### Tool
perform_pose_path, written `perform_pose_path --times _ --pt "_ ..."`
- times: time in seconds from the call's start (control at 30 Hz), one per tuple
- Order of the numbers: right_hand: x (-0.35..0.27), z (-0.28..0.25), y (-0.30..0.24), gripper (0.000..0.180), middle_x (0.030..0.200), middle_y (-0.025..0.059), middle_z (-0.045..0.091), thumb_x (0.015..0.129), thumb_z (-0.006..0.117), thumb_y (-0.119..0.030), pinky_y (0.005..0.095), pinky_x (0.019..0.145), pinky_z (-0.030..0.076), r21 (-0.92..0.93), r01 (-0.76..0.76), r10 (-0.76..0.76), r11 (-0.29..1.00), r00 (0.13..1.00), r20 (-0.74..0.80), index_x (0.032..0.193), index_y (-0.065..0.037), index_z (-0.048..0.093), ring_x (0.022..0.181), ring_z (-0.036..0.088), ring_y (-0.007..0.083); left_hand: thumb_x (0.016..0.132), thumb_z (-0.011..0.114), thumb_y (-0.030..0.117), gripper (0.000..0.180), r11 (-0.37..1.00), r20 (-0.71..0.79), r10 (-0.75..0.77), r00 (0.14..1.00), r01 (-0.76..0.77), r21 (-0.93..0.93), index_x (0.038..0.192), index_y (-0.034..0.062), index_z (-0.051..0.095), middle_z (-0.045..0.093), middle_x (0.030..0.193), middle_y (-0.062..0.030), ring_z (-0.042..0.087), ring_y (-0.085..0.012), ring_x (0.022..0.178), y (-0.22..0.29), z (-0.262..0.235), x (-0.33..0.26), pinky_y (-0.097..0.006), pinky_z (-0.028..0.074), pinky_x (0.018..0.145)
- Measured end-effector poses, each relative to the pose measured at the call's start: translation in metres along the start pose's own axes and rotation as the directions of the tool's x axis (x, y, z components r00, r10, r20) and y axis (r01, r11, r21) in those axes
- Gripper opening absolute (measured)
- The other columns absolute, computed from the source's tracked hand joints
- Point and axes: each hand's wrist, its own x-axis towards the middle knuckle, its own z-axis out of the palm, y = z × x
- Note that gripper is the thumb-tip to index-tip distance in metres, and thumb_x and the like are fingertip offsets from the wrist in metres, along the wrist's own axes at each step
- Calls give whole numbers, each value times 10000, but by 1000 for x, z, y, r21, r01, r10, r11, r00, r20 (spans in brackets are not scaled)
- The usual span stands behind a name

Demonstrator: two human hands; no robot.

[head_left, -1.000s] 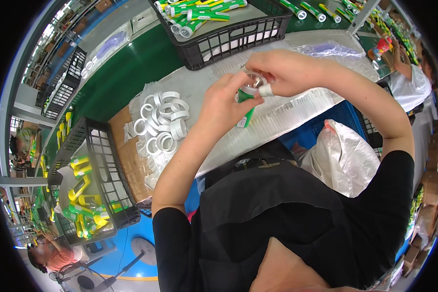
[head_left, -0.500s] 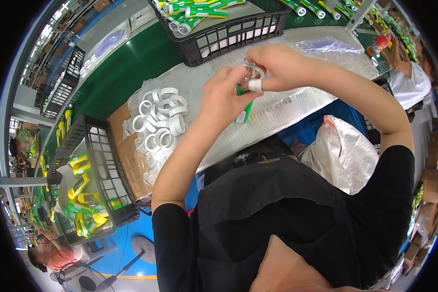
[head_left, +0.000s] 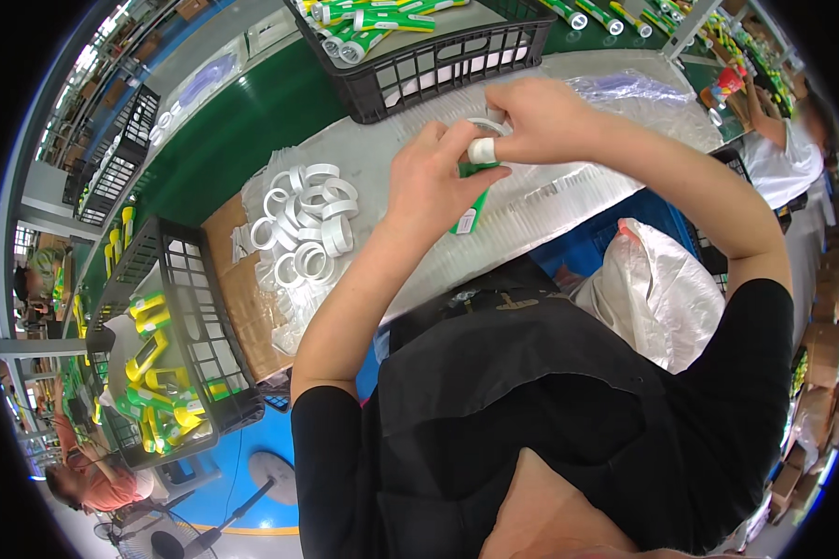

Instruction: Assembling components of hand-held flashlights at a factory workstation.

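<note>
My left hand (head_left: 426, 177) is closed around a green flashlight (head_left: 468, 218), its lower end sticking out below the palm. At the flashlight's upper end, my right hand (head_left: 543, 119) pinches a white ring (head_left: 491, 124) with bent fingers. A white wrap (head_left: 481, 151) covers the tip of my right thumb. Fingers hide much of the flashlight head, so how far the ring sits on it I cannot tell. Left of my left forearm lies a loose pile of white rings (head_left: 337, 235) on the plastic-covered table (head_left: 396, 279).
Beyond my hands stands a black crate (head_left: 373, 104) with green and white flashlights. At the left, another black crate (head_left: 210, 321) holds yellow-green flashlights. Clear plastic film (head_left: 629, 88) lies at the back right. A white sack (head_left: 657, 293) is below the table edge. Other people work at both sides.
My right hand has shifted slightly upward, with its thumb higher against the ring. My left hand keeps its hold on the flashlight, nearly still.
</note>
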Motion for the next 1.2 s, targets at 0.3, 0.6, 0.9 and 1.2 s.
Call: perform_pose_path --times 0.3,0.6,0.9,1.2 --pt "9 -3 1 634 787 134 627 729 692 -616 432 611 473 -3 113 -113 994 993 11 867 -12 561 707 626 330 637 866 231 375 1000 -9 -25 1000 24 -16 941 180 654 583 768 -34 598 -230 661 2 -8 -2 -364 488 578" --pt "10 3 7 350 813 100 567 820 711 -342 370 588 464 106 219 -221 970 975 5 913 -39 562 701 579 265 627 872 195 422 997 -5 -27 1000 26 -73 977 161 639 628 839 -57 628 -250 730 -6 -6 0 -359 502 621" --pt "-52 -7 9 369 831 108 559 882 633 -339 363 567 431 476 461 -323 749 881 -344 1102 -53 553 673 558 274 668 870 207 1079 849 438 30 898 209 -486 1499 90 193 581 1257 -215 606 -316 1131 1 -24 -13 -430 490 957" --pt "-29 88 85 440 923 179 660 967 427 -345 411 711 507 465 -32 218 885 910 -353 1151 21 585 862 659 357 760 710 260 591 938 582 -201 788 327 -118 1260 33 492 650 1080 -223 635 -379 988 -25 46 34 -444 515 831"
